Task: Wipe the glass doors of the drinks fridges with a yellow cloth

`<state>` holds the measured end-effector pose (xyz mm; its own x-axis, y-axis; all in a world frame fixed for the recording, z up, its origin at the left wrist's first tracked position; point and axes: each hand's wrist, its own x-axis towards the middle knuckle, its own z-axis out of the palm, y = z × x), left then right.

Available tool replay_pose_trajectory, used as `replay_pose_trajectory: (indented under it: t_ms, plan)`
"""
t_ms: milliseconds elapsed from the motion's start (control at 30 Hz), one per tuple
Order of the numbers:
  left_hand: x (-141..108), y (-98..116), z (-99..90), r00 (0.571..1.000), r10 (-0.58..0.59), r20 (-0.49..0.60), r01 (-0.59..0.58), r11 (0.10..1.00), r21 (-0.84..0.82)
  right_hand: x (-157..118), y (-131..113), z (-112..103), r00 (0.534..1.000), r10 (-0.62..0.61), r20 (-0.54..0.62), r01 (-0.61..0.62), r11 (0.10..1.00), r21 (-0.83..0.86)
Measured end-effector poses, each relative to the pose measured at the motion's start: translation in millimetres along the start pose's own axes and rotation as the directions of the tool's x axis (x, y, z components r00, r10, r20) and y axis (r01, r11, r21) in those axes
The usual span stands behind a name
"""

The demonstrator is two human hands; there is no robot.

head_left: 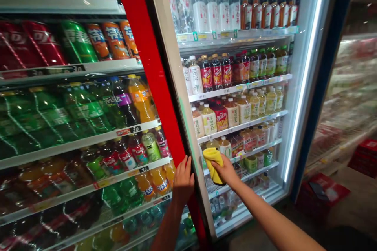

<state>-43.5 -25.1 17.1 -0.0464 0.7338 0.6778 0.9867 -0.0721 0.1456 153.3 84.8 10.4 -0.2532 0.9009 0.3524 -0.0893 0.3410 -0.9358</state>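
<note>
My right hand (226,169) is closed on a yellow cloth (212,157) with a dark edge. The bunched cloth is at the lower left part of the right-hand drinks fridge's glass door; whether it presses on the glass I cannot tell for sure. Fingers stretched upward, my left hand (183,178) lies against the frame edge between the two fridges, where the red frame (147,47) of the left fridge meets the pale door frame (173,62) of the right one. It holds nothing.
Bottled drinks stand on several lit shelves (235,36) in the right fridge. Cans and green bottles (85,108) fill the left fridge. Red boxes (325,192) lie on the floor at the right, near blurred store shelving (350,98).
</note>
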Motion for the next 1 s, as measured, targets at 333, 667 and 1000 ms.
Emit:
replay_pose_trajectory:
  t_ms: [333, 667, 1000]
  plan:
    - [111, 23, -67.1, 0.984, 0.027, -0.174, -0.057, 0.983, -0.173, 41, -96, 9, 0.613, -0.329, 0.718, 0.776, 0.077, -0.626]
    - [142, 27, -64.5, 0.977, -0.177, -0.116, 0.093, 0.851, -0.518, 82, -128, 8, 0.409, -0.401, 0.819, 0.828, -0.213, -0.518]
    - [190, 12, -62.0, 0.948, -0.316, -0.018, 0.211, 0.673, -0.709, 80, -71, 36, 0.164, -0.444, 0.881, 0.981, -0.018, -0.192]
